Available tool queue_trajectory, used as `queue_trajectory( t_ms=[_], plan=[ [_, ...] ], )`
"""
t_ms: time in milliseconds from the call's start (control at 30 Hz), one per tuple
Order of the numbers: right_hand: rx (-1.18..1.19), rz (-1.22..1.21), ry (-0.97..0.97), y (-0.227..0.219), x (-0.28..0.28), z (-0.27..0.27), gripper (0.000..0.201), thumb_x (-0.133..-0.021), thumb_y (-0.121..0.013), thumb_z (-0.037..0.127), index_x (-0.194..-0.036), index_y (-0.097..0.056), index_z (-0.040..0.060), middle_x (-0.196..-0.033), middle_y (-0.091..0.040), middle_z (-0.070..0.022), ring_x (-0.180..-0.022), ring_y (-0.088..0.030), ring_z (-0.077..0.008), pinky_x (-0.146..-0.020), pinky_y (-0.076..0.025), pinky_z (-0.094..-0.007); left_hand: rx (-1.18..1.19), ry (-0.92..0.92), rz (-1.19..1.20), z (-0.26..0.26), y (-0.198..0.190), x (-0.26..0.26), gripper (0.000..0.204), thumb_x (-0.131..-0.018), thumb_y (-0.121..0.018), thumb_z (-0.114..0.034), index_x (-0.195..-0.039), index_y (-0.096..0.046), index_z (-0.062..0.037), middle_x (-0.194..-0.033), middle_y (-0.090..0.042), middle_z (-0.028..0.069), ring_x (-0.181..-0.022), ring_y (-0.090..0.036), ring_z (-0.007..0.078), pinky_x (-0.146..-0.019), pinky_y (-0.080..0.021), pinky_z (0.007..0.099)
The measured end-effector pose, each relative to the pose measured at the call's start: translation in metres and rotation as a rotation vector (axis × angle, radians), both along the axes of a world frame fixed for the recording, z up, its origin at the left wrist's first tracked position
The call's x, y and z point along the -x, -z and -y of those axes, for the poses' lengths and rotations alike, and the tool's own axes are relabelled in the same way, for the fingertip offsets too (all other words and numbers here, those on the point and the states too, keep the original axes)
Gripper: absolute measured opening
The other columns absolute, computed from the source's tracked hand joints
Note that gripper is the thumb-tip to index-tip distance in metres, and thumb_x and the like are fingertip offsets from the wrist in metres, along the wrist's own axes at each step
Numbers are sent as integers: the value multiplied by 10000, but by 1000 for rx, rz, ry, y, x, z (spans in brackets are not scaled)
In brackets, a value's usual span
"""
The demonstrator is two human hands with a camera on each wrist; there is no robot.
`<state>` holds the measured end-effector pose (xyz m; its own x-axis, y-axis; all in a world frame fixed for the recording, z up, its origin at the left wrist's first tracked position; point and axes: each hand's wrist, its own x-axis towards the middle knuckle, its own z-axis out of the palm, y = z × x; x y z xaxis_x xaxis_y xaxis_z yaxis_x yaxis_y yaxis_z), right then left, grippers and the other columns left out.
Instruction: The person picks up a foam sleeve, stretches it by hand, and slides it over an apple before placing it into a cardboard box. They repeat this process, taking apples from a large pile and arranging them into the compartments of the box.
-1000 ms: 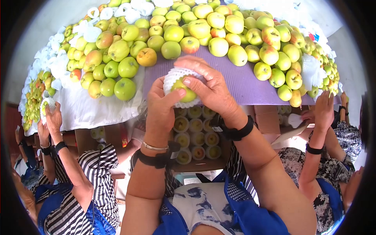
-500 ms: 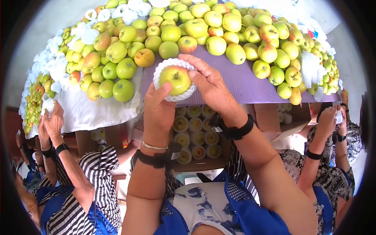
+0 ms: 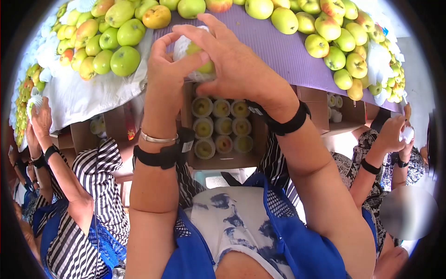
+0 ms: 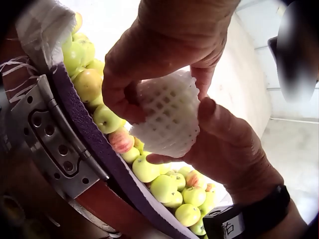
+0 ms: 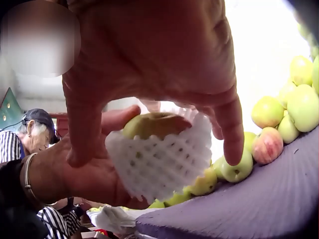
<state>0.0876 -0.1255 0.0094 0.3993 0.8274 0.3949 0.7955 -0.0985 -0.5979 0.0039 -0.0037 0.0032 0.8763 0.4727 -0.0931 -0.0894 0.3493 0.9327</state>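
A green-yellow apple (image 3: 204,65) sits in a white foam net (image 4: 167,114) above the near edge of the purple ribbed mat (image 3: 274,51). My left hand (image 3: 167,74) grips the netted apple from the left, its thumb across the fruit. My right hand (image 3: 251,65) arches over the apple, thumb and fingers spread wide, as the right wrist view shows. There, the apple's reddish top (image 5: 159,124) stands out of the net's scalloped rim. Much of the fruit is hidden behind my right hand in the head view.
Below the table edge stands a cardboard box (image 3: 223,163) with rows of netted apples (image 3: 203,128). Loose apples (image 3: 124,60) are heaped along the table's back, over a white sheet (image 3: 93,95). People work at both sides; a hand (image 3: 42,116) at the left holds a netted apple.
The head view has tipped downward. The apple's stem end faced the camera half a second ago; it has since turned away. My right hand has come from its side to over it, fingers spreading.
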Motion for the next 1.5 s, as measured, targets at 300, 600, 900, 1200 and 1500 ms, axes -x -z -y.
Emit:
queue_trajectory(
  t_ms=[300,600,900,1200,1500],
  plan=[
    [-111,-375,64,-51,10,18,529,-685,-707,69,-1154,-471,0,-1056,-571,-116,-1007,-552,-193,-854,-448,-331,275,345,185,-42,-3,19,657,-909,-364,-444,-1307,-305,76,-1237,-465,278,-1107,-496,337,-913,-395,408],
    [275,-1019,-234,-26,90,45,674,-570,-730,114,-1185,-455,90,-1025,-553,-60,-953,-542,-154,-831,-443,-274,268,239,298,-67,-6,31,593,-926,-350,-397,-1277,-360,81,-1238,-450,309,-1111,-489,356,-914,-393,411],
    [708,-1267,461,139,65,-9,839,-587,-746,145,-1319,-343,86,-1226,-484,-145,-1093,-479,-285,-748,-481,-439,416,43,386,-88,-8,60,470,-922,-390,-336,-1167,-455,61,-1082,-568,282,-984,-568,343,-830,-434,388],
    [733,-257,286,240,19,-58,761,-584,-720,211,-1251,-423,-6,-1264,-447,-248,-1155,-458,-351,-949,-392,-354,379,-129,368,-98,-16,78,385,-885,-490,-337,-1025,-566,14,-910,-639,155,-803,-613,229,-706,-474,308],
    [448,-25,223,314,11,-71,629,-704,-683,341,-1229,-471,69,-1233,-493,-193,-1138,-465,-344,-963,-365,-394,387,-98,377,-109,-3,85,442,-889,-469,-341,-1078,-524,54,-967,-622,213,-869,-614,291,-743,-471,355]
  ],
)
